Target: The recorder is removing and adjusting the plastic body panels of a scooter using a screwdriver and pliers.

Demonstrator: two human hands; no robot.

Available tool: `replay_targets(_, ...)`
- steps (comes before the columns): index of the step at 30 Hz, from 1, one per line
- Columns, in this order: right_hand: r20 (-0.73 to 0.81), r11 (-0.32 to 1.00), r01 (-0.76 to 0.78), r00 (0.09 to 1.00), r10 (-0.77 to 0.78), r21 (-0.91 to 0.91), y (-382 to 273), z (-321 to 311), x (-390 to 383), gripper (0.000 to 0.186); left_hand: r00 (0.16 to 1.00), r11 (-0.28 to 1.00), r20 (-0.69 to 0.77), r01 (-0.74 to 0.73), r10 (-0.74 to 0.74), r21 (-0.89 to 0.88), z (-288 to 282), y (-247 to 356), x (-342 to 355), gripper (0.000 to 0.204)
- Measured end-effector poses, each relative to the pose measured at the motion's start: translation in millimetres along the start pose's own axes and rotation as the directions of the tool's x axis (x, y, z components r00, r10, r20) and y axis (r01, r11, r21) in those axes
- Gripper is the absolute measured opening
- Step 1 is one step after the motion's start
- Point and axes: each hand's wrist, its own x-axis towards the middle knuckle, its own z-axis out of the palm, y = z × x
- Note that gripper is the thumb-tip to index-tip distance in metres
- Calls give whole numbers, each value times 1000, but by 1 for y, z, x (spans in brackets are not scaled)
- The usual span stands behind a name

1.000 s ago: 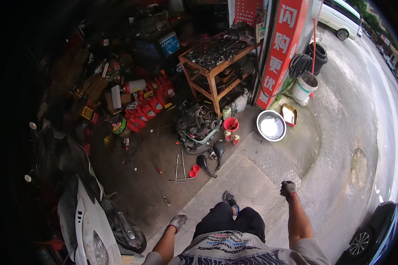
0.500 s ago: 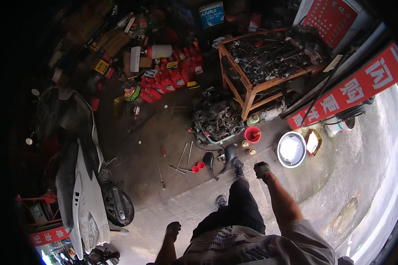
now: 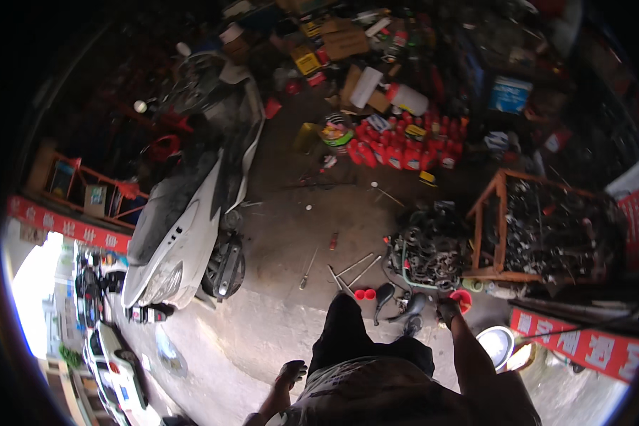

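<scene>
My right hand [image 3: 448, 310], in a dark glove, hangs beside the red bucket [image 3: 463, 299] and overlaps its edge in the picture. Its fingers are curled; anything inside them is too small and dark to name. At my left side my gloved left hand [image 3: 290, 373] hangs with its fingers loosely apart and nothing visible in them. On the floor in front of me lie two black mirrors [image 3: 383, 294], two red cups [image 3: 364, 294], long thin metal tools [image 3: 355, 267] and a screwdriver [image 3: 304, 279]. Beyond the mirrors a heap of greasy engine parts [image 3: 429, 250] rests on the floor.
A white scooter [image 3: 184, 234] stands at the left. To the right is an orange-framed bench [image 3: 500, 213] covered with tools, with a metal basin [image 3: 495, 344] nearer me. Several red bottles [image 3: 408, 145] and cartons [image 3: 342, 41] crowd the back. White car [image 3: 117, 369] outside, lower left.
The view has swung left, so the scene sits further right and the street shows at left. My legs have stepped; my right hand has come from beside the bucket to overlap it.
</scene>
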Motion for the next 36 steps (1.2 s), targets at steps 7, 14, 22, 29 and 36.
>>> replay_targets(7, 58, 993, 113, 992, -111, -45, -124, 58, 26, 12, 999, 994, 8, 43, -44, 105, 24, 115, 59, 25)
replay_targets(14, 182, 979, 204, 962, -205, 25, -299, 183, 80, 16, 859, 629, 54, -414, 509, 658, -33, 378, 197, 23)
replay_targets(22, 308, 950, 279, 900, -309, 138, -498, 278, 64, 17, 563, 893, 721, -411, 405, -181, 109, 730, 110, 43)
replay_targets(29, 322, 799, 566, 810, -491, -204, -592, 277, 102, 20, 530, 758, 693, -651, 489, -38, 189, 862, 46, 33)
replay_targets(36, -89, 375, 466, 527, -845, -801, -722, 115, 243, 23, 638, 712, 489, -700, 595, 47, 199, 969, 106, 22)
